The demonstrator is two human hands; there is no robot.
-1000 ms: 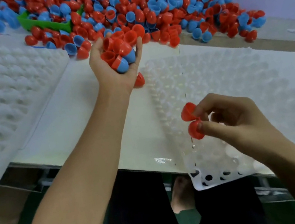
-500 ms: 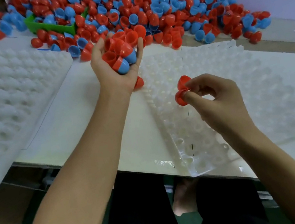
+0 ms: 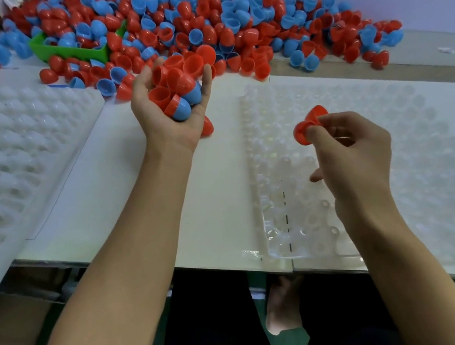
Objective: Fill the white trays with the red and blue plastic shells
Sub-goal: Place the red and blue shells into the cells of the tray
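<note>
My left hand (image 3: 168, 122) is palm up over the table and cups a handful of red and blue shells (image 3: 180, 83). My right hand (image 3: 350, 150) pinches two red shells (image 3: 307, 126) between thumb and fingers, just above the left part of the white dimpled tray (image 3: 429, 152) in front of me. That tray's pockets hold no shells. A big pile of red and blue shells (image 3: 224, 23) lies along the back of the table.
A second white dimpled tray (image 3: 6, 168) lies at the left and overhangs the table edge. A green bin (image 3: 71, 52) sits half buried in the pile at the back left. A purple wall rises behind the pile.
My right hand has lifted the two red shells away from the near tray edge toward the tray's middle. My left hand has stayed about where it was with its handful.
</note>
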